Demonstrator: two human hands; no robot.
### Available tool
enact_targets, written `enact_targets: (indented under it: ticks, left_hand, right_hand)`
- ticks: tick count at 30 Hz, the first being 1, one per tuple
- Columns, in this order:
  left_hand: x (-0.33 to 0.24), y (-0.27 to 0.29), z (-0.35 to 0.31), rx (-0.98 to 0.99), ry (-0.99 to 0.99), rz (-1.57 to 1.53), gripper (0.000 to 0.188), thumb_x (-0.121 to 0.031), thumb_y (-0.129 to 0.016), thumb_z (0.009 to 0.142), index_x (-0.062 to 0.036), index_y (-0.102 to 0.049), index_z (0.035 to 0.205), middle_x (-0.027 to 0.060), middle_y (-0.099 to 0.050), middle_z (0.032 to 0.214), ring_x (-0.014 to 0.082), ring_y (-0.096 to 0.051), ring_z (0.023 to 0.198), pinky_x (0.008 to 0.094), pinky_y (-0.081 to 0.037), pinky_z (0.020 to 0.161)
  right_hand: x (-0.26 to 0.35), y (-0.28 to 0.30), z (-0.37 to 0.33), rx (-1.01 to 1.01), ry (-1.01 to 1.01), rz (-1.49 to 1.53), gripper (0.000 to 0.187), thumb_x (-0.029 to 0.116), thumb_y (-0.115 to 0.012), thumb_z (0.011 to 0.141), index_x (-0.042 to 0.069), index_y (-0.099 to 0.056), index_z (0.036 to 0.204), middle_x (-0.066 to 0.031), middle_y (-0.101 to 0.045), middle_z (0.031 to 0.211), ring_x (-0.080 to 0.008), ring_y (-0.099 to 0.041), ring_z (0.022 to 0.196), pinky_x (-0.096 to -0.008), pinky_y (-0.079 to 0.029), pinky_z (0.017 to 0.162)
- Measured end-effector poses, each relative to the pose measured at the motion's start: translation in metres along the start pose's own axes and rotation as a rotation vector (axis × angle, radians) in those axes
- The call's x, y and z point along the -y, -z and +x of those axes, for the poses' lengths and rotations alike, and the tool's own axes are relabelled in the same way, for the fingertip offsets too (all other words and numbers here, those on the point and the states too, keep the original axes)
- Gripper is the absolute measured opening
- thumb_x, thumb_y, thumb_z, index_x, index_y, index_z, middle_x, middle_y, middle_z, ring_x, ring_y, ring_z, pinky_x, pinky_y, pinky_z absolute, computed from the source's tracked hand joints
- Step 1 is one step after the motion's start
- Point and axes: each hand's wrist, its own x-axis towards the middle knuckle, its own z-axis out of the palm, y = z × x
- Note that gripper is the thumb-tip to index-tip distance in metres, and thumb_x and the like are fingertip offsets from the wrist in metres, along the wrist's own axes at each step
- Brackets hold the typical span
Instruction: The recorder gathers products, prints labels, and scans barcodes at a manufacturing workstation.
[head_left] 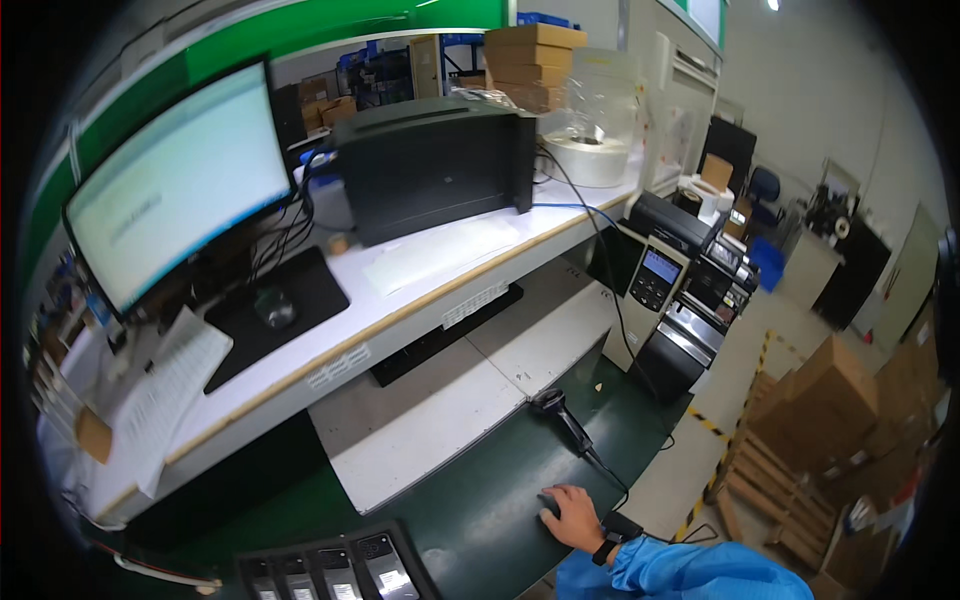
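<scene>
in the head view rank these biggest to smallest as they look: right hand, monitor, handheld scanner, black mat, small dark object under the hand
1. monitor
2. black mat
3. right hand and handheld scanner, too alike to rank
4. small dark object, judged by its uncovered part

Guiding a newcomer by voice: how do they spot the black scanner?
Find the dark green tabletop in front of the white panels. Beyond the right hand lies the black scanner. Its broad head and long handle set it apart from the small dark object under that hand.
</scene>
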Motion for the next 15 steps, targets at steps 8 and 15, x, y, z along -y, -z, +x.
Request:
enact_targets:
  ticks: [8,15]
  left_hand:
    - [-0.007,-0.026,0.0,0.15,-0.157,-0.361,0.051,-0.043,-0.051,0.099,0.0049,-0.069,0.104,0.029,-0.068,0.098,0.0449,-0.063,0.091,0.0508,-0.048,0.082]
    - [0.03,-0.055,-0.044,0.154,-0.094,-0.388,0.046,-0.032,-0.046,0.102,0.008,-0.059,0.121,0.0282,-0.062,0.117,0.0436,-0.056,0.109,0.0425,-0.043,0.094]
  right_hand:
    - [-0.008,-0.046,0.007,-0.032,0.244,-0.211,0.042,0.027,-0.066,0.084,0.011,-0.061,0.123,-0.0165,-0.054,0.128,-0.0358,-0.049,0.118,-0.0467,-0.037,0.102]
    - [-0.028,-0.054,-0.005,-0.097,0.358,-0.099,0.037,0.021,-0.066,0.081,0.01,-0.064,0.116,-0.0144,-0.055,0.126,-0.035,-0.049,0.118,-0.0453,-0.037,0.101]
